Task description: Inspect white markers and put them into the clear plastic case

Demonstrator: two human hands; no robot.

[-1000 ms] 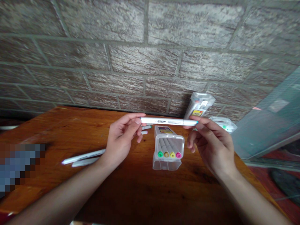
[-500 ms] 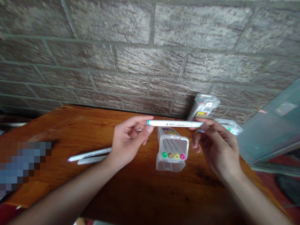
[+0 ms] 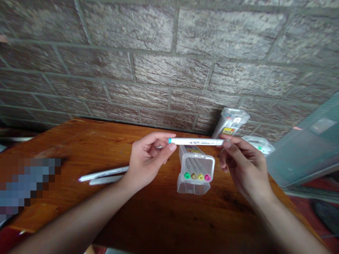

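Observation:
A white marker (image 3: 197, 141) with a turquoise end is held level above the table, its printed side facing me. My left hand (image 3: 148, 158) pinches the turquoise end between thumb and fingers. At the other end, the fingers of my right hand (image 3: 245, 164) are closed on the marker's tip. Below and behind it lies an open clear plastic case (image 3: 196, 188), its mouth toward me. Inside are markers with green, brown, yellow and pink caps (image 3: 200, 177). Left of my left wrist, two more markers (image 3: 103, 173) lie on the wood, partly hidden by my arm.
The wooden table (image 3: 79, 141) meets a brick wall (image 3: 169, 63). A clear case with a yellow label (image 3: 230, 123) leans on the wall at back right. Beside it sits another clear case (image 3: 261, 146). A glass panel (image 3: 309, 148) stands at the right; a blurred-out patch (image 3: 29, 187) covers the left.
The marker has turned slightly about its length, so its print sits differently, and it has dropped a little. Both hands still hold its ends. The whole view has shifted slightly.

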